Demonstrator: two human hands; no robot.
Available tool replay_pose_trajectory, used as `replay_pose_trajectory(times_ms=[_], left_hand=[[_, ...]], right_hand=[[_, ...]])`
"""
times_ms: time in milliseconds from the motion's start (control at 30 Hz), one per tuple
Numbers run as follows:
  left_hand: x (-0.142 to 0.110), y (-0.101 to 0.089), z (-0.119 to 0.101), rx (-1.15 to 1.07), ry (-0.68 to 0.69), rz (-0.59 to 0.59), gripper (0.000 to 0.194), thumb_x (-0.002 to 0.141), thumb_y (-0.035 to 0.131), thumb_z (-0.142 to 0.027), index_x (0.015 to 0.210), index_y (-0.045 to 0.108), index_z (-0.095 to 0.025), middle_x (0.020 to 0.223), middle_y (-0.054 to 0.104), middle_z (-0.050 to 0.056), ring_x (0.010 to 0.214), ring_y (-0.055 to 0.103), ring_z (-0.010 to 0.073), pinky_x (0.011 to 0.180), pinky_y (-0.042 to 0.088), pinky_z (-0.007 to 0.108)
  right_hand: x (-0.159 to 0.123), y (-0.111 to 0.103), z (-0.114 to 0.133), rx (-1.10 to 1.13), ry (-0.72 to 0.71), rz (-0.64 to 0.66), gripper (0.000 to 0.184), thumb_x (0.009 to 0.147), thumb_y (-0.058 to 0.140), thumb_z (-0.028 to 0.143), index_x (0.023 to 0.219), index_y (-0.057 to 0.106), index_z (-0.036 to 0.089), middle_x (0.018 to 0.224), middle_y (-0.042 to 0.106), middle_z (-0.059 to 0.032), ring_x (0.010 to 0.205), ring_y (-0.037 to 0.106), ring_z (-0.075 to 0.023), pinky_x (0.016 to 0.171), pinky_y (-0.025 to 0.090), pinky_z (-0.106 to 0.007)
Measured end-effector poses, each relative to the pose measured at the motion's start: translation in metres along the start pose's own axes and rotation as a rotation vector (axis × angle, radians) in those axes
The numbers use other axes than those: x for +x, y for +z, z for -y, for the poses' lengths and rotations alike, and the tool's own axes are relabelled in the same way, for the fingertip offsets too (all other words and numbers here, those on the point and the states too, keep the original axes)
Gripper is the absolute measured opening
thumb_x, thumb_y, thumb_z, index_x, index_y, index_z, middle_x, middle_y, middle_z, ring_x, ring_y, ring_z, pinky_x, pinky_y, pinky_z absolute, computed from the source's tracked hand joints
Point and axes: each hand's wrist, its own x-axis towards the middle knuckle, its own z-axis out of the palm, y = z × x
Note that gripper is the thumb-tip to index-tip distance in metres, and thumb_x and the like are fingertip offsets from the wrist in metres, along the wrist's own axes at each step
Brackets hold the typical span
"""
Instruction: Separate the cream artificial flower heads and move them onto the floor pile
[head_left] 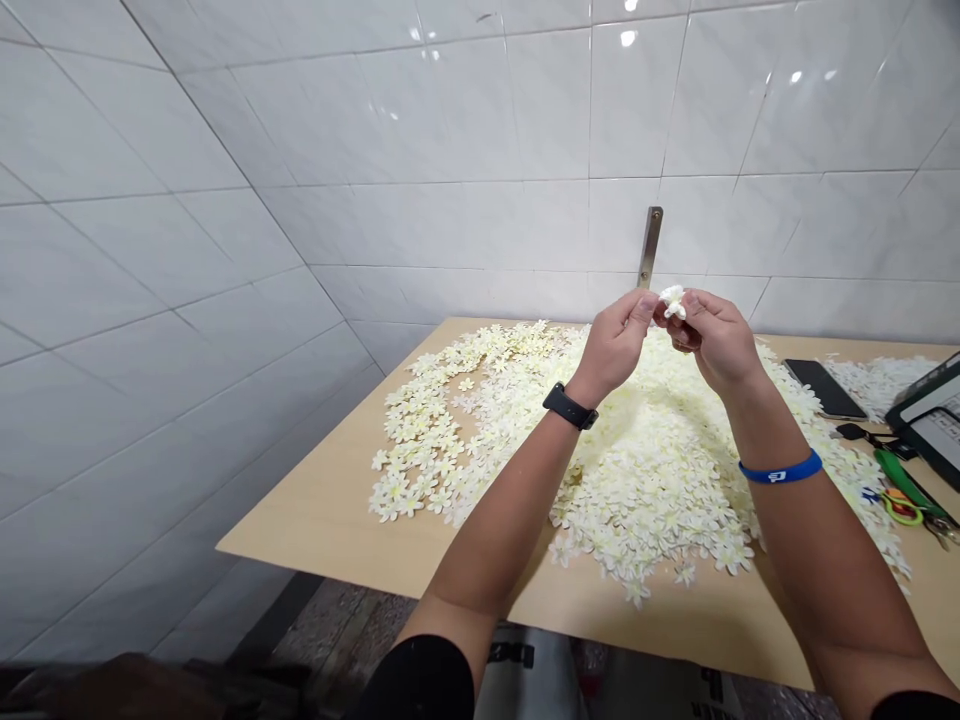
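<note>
Flower between two hands, above a table of blossoms

White artificial flower (673, 301) is raised above a large heap of similar pale-yellow and white blossoms (660, 470). The right hand (721, 338) pinches it between thumb and fingers. The left hand (621, 335) brings its closed thumb and finger to the flower's left edge; whether they also grip a petal, I cannot tell. Some petals point upward, others downward; the flower is too small to tell where its face or long axis points.

On the right wrist, a blue wristband (780, 470) carries a white mark, similar to a letter P. Below the wooden tabletop (315, 520), dark lettering on a grey sack (660, 685) is partly cut off and seems to finish with "KER". At the right lie a black smartphone (825, 388), yellow-and-orange-handled scissors (902, 508) and a green-handled tool (906, 480). The left wrist wears a black watch (570, 406).
</note>
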Motion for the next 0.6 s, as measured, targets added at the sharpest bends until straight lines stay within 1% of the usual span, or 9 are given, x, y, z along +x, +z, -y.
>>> replay_pose_trajectory(times_ms=[67,100,133,233,333,400,433,533,600], left_hand=[[0.003,-0.003,0.018,0.001,-0.034,-0.017,0.032,0.099,0.053,-0.049,0.104,0.066,-0.021,0.100,0.069,0.006,0.081,0.061,0.0117,0.069,0.047,0.024],[0.005,-0.005,0.030,0.008,-0.056,-0.010,0.031,0.098,0.056,-0.047,0.110,0.067,-0.021,0.107,0.071,0.007,0.084,0.062,0.0122,0.070,0.048,0.023],[0.005,-0.007,0.042,0.017,-0.083,0.005,0.031,0.097,0.058,-0.045,0.111,0.068,-0.020,0.110,0.072,0.007,0.087,0.063,0.0127,0.071,0.049,0.023],[0.003,-0.012,0.081,0.040,-0.194,0.032,0.031,0.095,0.058,-0.044,0.103,0.072,-0.017,0.105,0.075,0.008,0.086,0.065,0.0140,0.067,0.049,0.022],[-0.007,-0.013,0.114,0.045,-0.297,-0.012,0.033,0.093,0.059,-0.044,0.104,0.072,-0.016,0.104,0.075,0.009,0.082,0.065,0.0138,0.062,0.049,0.021],[-0.015,-0.010,0.128,0.052,-0.305,-0.023,0.033,0.093,0.059,-0.043,0.107,0.073,-0.017,0.107,0.074,0.009,0.084,0.066,0.0145,0.062,0.051,0.022],[-0.019,-0.008,0.133,0.064,-0.293,-0.020,0.031,0.093,0.059,-0.042,0.108,0.073,-0.018,0.111,0.074,0.009,0.088,0.066,0.0151,0.065,0.052,0.022],[-0.031,-0.002,0.142,0.113,-0.258,-0.011,0.027,0.094,0.057,-0.035,0.107,0.075,-0.019,0.122,0.071,0.010,0.102,0.067,0.0176,0.079,0.055,0.026],[-0.036,0.001,0.146,0.136,-0.261,-0.020,0.025,0.094,0.056,-0.028,0.107,0.076,-0.019,0.122,0.071,0.010,0.106,0.067,0.0189,0.084,0.055,0.028]], right_hand=[[0.007,-0.012,-0.011,0.025,0.075,0.042,0.045,0.077,0.078,0.062,0.079,0.064,0.019,0.062,0.049,0.0015,0.053,0.038,-0.0095,0.048,0.024,-0.025],[0.011,-0.018,-0.019,0.023,0.113,0.059,0.046,0.075,0.079,0.062,0.080,0.064,0.019,0.062,0.051,0.0013,0.053,0.040,-0.0095,0.049,0.027,-0.025],[0.015,-0.024,-0.029,0.006,0.138,0.060,0.047,0.074,0.080,0.063,0.080,0.065,0.019,0.062,0.052,0.0014,0.052,0.040,-0.0094,0.049,0.027,-0.025],[0.025,-0.038,-0.065,-0.067,0.196,0.050,0.053,0.068,0.080,0.068,0.072,0.061,0.019,0.058,0.053,0.0013,0.049,0.040,-0.0087,0.048,0.027,-0.025],[0.024,-0.040,-0.103,-0.080,0.248,0.051,0.058,0.065,0.079,0.073,0.069,0.059,0.019,0.058,0.055,0.0004,0.047,0.041,-0.0086,0.046,0.027,-0.024],[0.020,-0.036,-0.123,-0.067,0.262,0.036,0.059,0.066,0.076,0.075,0.069,0.058,0.019,0.059,0.056,0.0002,0.047,0.040,-0.0082,0.045,0.026,-0.023],[0.017,-0.035,-0.132,-0.061,0.270,0.029,0.059,0.067,0.074,0.076,0.069,0.058,0.019,0.058,0.056,0.0003,0.046,0.040,-0.0081,0.044,0.027,-0.023],[0.010,-0.032,-0.153,-0.058,0.300,0.022,0.057,0.070,0.072,0.075,0.068,0.057,0.020,0.056,0.056,-0.0002,0.045,0.040,-0.0086,0.042,0.028,-0.023],[0.007,-0.034,-0.163,-0.066,0.317,0.017,0.056,0.070,0.072,0.074,0.066,0.056,0.020,0.056,0.058,-0.0013,0.044,0.041,-0.0088,0.040,0.030,-0.023]])
